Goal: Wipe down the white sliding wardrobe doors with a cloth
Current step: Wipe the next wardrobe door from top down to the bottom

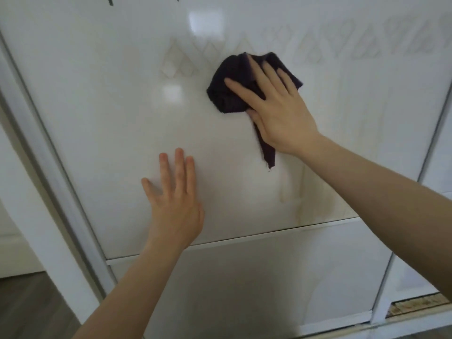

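Observation:
A glossy white sliding wardrobe door fills the view, split by a thin horizontal strip at mid height. My right hand presses a crumpled dark purple cloth flat against the upper panel, fingers straight and spread over it. A tail of the cloth hangs below my palm. My left hand lies flat on the same panel, lower and to the left, fingers straight, holding nothing. Faint diamond-shaped reflections show across the panel above the cloth.
The door's metal side frame runs down the left, with a white wall and dark wood floor beyond it. A second door panel stands at the right behind a vertical frame. The bottom track shows at lower right.

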